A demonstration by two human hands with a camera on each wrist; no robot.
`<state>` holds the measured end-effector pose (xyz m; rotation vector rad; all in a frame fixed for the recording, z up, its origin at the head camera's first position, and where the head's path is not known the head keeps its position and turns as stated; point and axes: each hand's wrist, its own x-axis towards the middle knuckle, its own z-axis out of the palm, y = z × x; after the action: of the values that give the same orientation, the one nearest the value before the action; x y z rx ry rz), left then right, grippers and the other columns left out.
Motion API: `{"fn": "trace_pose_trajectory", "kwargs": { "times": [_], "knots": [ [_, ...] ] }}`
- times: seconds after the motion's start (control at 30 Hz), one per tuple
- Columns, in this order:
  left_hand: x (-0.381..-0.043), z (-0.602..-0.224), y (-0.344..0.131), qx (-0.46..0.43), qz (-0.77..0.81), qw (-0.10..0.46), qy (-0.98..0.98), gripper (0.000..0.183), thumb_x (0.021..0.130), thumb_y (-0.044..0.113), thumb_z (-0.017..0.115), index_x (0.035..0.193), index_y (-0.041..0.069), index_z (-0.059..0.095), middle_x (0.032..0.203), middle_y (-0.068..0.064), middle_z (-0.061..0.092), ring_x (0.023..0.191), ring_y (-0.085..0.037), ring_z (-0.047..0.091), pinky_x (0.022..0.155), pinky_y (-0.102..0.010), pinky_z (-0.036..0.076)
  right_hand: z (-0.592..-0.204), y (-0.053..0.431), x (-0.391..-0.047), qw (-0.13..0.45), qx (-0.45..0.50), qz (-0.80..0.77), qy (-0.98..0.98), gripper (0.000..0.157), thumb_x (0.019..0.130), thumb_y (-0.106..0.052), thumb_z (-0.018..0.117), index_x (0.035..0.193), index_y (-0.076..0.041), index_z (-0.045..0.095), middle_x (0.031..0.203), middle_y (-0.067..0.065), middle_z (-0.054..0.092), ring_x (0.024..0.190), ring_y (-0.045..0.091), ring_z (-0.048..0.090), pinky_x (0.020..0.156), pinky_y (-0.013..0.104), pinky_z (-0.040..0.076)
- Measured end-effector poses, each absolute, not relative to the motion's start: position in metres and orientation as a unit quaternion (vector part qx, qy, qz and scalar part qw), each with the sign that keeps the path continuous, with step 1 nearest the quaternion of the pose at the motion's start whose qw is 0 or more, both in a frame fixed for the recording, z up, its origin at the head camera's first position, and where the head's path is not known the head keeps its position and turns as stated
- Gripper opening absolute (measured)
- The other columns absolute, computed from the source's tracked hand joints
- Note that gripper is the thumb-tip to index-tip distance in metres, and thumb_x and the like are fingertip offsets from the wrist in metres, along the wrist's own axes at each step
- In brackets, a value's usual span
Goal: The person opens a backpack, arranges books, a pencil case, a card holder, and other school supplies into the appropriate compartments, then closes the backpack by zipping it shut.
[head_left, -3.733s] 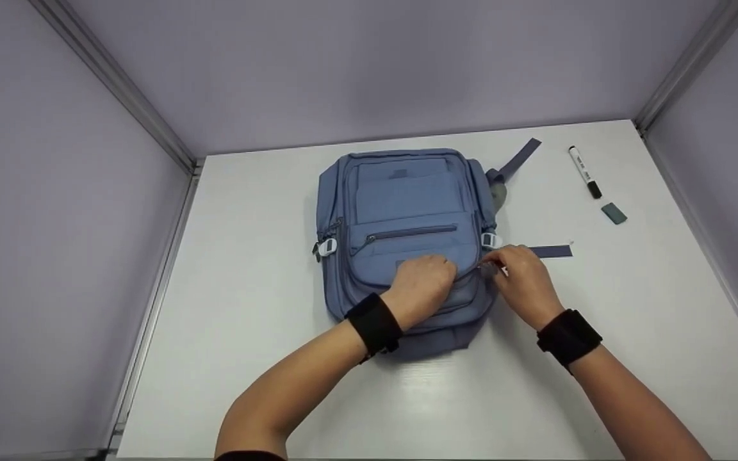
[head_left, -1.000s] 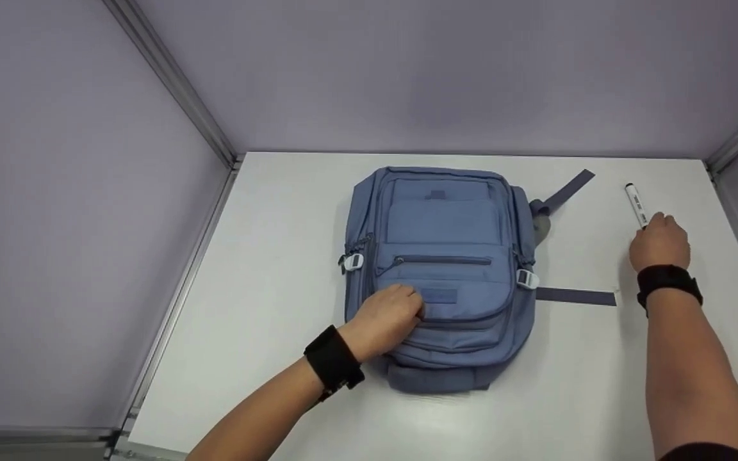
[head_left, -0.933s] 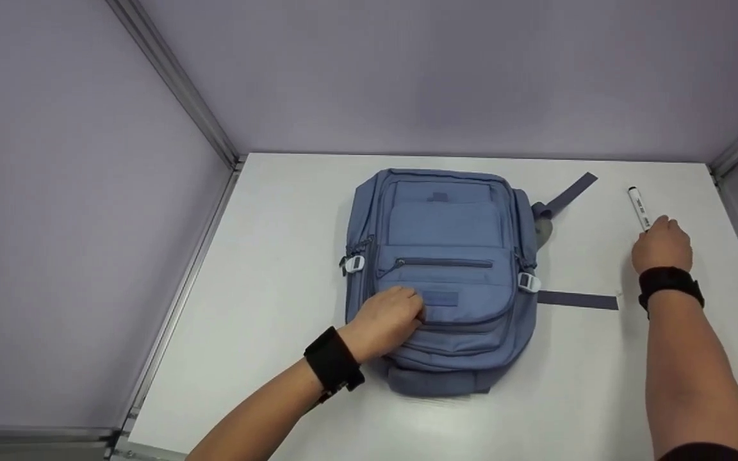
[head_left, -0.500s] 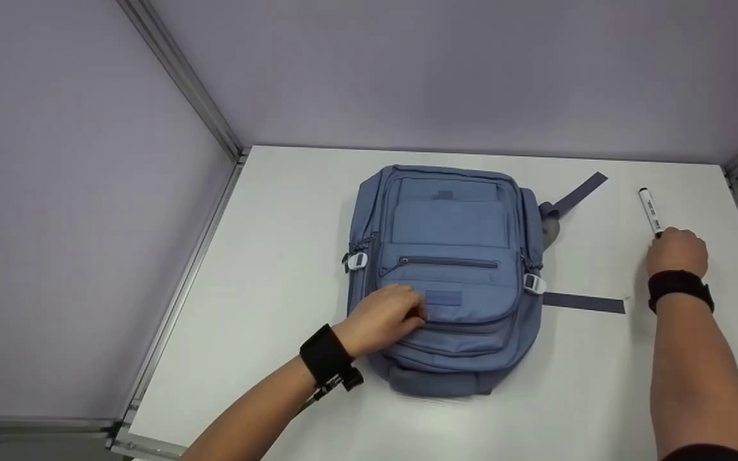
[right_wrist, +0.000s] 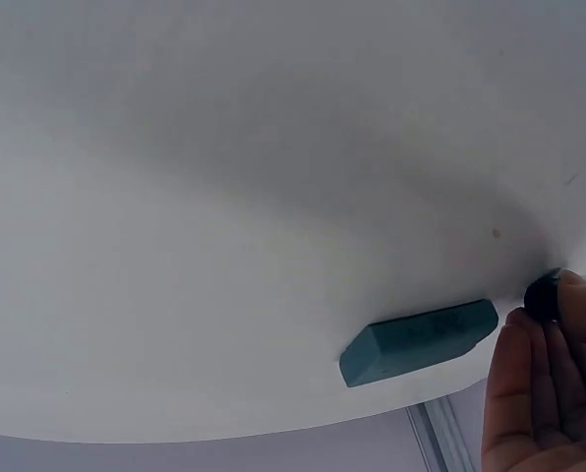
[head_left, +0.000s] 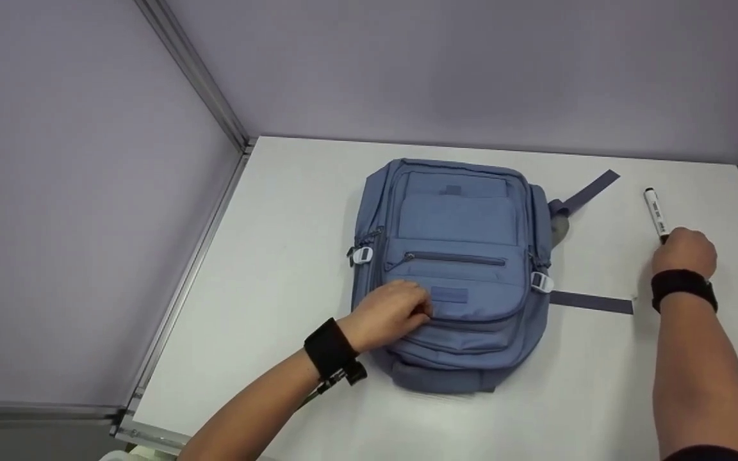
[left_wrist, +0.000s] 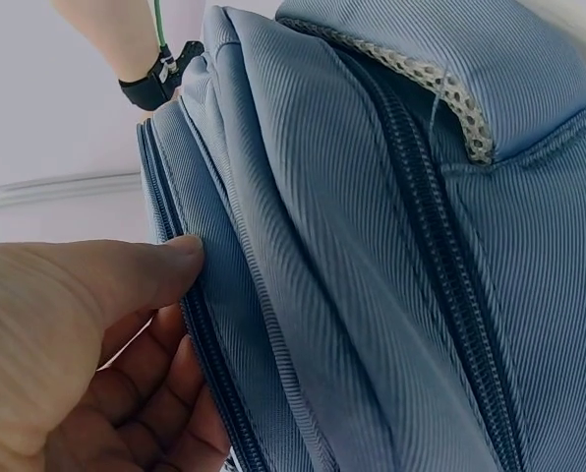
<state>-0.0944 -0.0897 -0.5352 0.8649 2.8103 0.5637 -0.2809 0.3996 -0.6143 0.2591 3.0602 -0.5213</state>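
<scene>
A blue backpack (head_left: 455,221) lies front up on the white table. My left hand (head_left: 391,314) pinches the zippered edge of its front pocket; in the left wrist view the thumb (left_wrist: 155,270) presses on the zipper band with the fingers curled behind. To the right of the bag my right hand (head_left: 685,253) grips the black-capped end of a white marker (head_left: 656,211). The right wrist view shows the dark cap (right_wrist: 543,295) between thumb and fingers. Close beside it lies a teal block (right_wrist: 418,342), which the right hand hides in the head view.
Two dark straps, an upper one (head_left: 593,191) and a lower one (head_left: 592,302), stick out from the backpack's right side towards the marker. Grey panels (head_left: 471,70) wall in the back and sides of the table (head_left: 266,256).
Since the oldest frame, my right hand has left the pocket's right corner and taken hold of the marker. My left hand has shifted left along the pocket edge. The head view has turned slightly.
</scene>
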Motion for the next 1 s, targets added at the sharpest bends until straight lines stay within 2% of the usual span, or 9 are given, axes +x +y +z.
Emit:
{"fn": "trace_pose_trajectory", "kwargs": {
  "times": [0.23,0.43,0.7,0.87,1.0],
  "knots": [
    [-0.095,-0.533,-0.090,0.291,0.192,0.074,0.934,0.009,0.099,0.019,0.070,0.104,0.012,0.073,0.100,0.000,0.070,0.098,-0.018,0.064,0.095,-0.032,0.049,-0.608,0.384,-0.265,0.011,0.084,-0.169,0.982,0.017,0.095,0.008,0.049,0.094,0.021,0.059,0.082,0.034,0.056,0.079,0.049,0.056,0.064,0.054,0.047],
    [-0.094,-0.533,-0.092,0.293,0.200,0.073,0.932,0.008,0.099,0.017,0.070,0.104,0.012,0.073,0.100,-0.001,0.069,0.096,-0.018,0.063,0.091,-0.033,0.050,-0.616,0.372,-0.246,-0.001,0.058,-0.142,0.988,0.019,0.094,0.005,0.052,0.089,0.020,0.063,0.075,0.031,0.057,0.073,0.047,0.057,0.060,0.052,0.047],
    [-0.097,-0.536,-0.090,0.302,0.205,0.068,0.929,0.008,0.100,0.017,0.069,0.105,0.012,0.072,0.100,-0.001,0.069,0.097,-0.019,0.063,0.092,-0.034,0.049,-0.622,0.373,-0.204,-0.017,0.073,-0.180,0.981,0.023,0.095,0.000,0.054,0.088,0.017,0.067,0.070,0.027,0.061,0.066,0.041,0.058,0.053,0.050,0.046],
    [-0.097,-0.535,-0.090,0.301,0.207,0.066,0.929,0.008,0.099,0.016,0.069,0.104,0.011,0.072,0.100,-0.001,0.070,0.097,-0.020,0.064,0.094,-0.035,0.049,-0.619,0.375,-0.178,-0.007,0.098,-0.186,0.978,0.021,0.092,0.001,0.055,0.083,0.015,0.067,0.065,0.024,0.061,0.060,0.037,0.057,0.050,0.044,0.042],
    [-0.095,-0.537,-0.088,0.302,0.208,0.062,0.928,0.007,0.098,0.016,0.070,0.103,0.011,0.073,0.099,-0.002,0.070,0.097,-0.020,0.064,0.094,-0.035,0.049,-0.617,0.377,-0.160,0.006,0.099,-0.188,0.977,0.019,0.090,0.001,0.056,0.081,0.014,0.066,0.065,0.023,0.061,0.060,0.035,0.056,0.050,0.044,0.042]
  ]
}}
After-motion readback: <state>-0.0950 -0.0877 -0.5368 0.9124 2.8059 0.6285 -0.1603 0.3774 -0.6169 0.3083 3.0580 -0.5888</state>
